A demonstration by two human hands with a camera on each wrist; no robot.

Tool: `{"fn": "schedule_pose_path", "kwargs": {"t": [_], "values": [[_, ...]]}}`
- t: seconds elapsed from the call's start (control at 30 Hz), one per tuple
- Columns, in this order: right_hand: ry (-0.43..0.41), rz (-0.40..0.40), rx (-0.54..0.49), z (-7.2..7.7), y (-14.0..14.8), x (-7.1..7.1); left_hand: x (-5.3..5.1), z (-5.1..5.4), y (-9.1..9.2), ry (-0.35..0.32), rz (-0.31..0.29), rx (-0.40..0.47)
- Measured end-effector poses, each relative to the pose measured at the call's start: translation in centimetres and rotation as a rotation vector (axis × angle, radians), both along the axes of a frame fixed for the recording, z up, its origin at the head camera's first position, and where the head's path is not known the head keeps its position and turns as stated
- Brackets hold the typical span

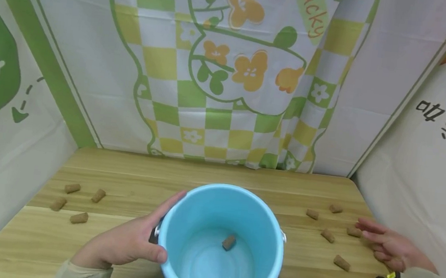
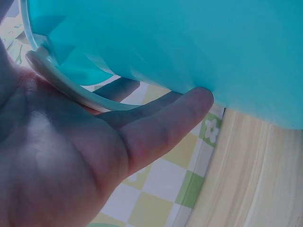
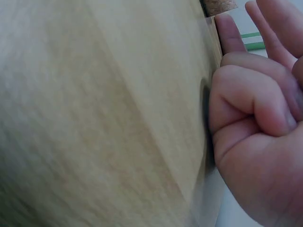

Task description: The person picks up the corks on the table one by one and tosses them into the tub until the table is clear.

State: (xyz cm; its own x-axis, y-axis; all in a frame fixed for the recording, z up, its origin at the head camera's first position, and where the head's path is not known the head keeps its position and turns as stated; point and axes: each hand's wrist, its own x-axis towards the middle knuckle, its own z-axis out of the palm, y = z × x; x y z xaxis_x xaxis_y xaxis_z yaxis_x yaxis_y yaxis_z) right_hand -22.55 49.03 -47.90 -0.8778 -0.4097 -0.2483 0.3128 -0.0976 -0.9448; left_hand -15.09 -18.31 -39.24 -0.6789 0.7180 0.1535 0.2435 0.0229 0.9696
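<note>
A light blue bucket (image 1: 226, 194) stands upright at the front middle of the table, with one cork (image 1: 229, 242) lying on its bottom. My left hand (image 1: 128, 240) holds the bucket's left side, thumb at the near rim and fingers round the outside. In the left wrist view that hand (image 2: 71, 146) lies along the bucket's wall (image 2: 189, 42) beside its pale handle (image 2: 71, 90). On the right, my right hand (image 1: 398, 250) rests low over the table, its forefinger and thumb extended beside a cork (image 1: 354, 232); in the right wrist view its lower fingers (image 3: 251, 99) are curled in.
Several corks lie on the table's right part, among them one near the front (image 1: 342, 262) and one farther back (image 1: 336, 209). On the left are several more corks (image 1: 79, 218). Printed cloth (image 1: 225, 121) hangs along the table's back edge, with more on both sides.
</note>
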Motion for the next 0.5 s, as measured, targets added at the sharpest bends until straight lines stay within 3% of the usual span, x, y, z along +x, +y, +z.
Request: {"fn": "schedule_pose_path", "kwargs": {"t": [0.13,0.3,0.5], "values": [[0.028,0.005,-0.019,-0.4,-0.1,0.1,0.0,0.1,-0.1,-0.011,-0.002,-0.006],[0.056,-0.022,0.047,-0.6,-0.7,-0.1,0.2,0.2,-0.1,-0.043,-0.005,-0.005],[0.093,-0.034,0.06,-0.9,-1.4,-0.3,0.0,0.3,0.1,-0.029,-0.024,0.016]]}}
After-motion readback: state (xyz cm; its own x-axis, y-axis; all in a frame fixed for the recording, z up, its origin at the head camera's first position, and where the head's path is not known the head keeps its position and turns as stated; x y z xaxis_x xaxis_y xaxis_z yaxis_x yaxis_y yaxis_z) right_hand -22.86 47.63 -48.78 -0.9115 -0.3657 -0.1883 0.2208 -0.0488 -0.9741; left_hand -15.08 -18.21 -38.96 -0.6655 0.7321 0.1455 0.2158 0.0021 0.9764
